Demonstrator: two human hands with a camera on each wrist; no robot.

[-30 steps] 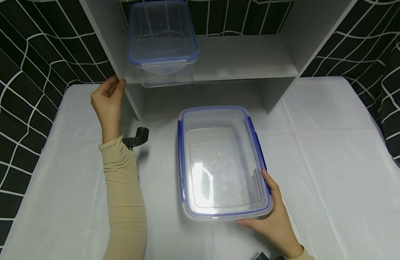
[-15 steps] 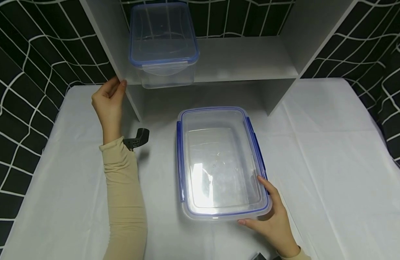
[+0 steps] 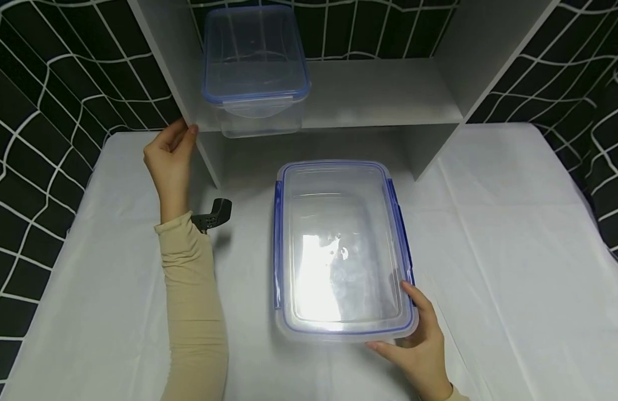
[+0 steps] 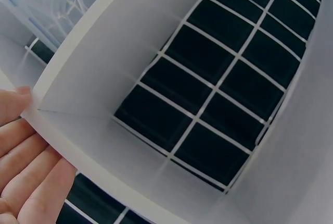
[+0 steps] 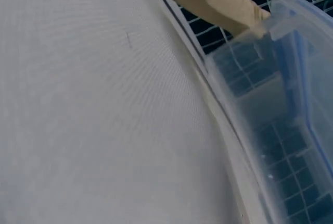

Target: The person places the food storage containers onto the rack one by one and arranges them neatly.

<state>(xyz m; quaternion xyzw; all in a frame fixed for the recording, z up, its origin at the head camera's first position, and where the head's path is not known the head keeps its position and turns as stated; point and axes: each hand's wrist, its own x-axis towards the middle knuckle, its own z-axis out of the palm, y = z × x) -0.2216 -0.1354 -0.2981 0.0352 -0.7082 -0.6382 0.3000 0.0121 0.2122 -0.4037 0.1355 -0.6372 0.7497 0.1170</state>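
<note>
My left hand (image 3: 169,167) pinches the left side panel (image 4: 70,52) of a white shelf unit at its front edge, thumb on the inner side and fingers outside. In the head view, a large clear plastic food container (image 3: 341,234) with blue seal and side clips is in front of the shelf. My right hand (image 3: 423,348) grips its near right corner, thumb at the near edge and fingers along the right side. The container's wall (image 5: 244,99) fills the right of the right wrist view, where that hand is out of sight. Whether its underside touches the table cannot be told.
A smaller clear container (image 3: 256,61) with a blue-rimmed lid stands on the left of the shelf board (image 3: 379,92), its front overhanging slightly. A white cloth (image 3: 514,267) covers the table. Dark walls with white netting (image 3: 53,184) flank the shelf.
The large container has tilted or lifted slightly, its far edge shifting up in view and its glare spreading. My right hand has moved slightly nearer me. My left hand stays on the panel.
</note>
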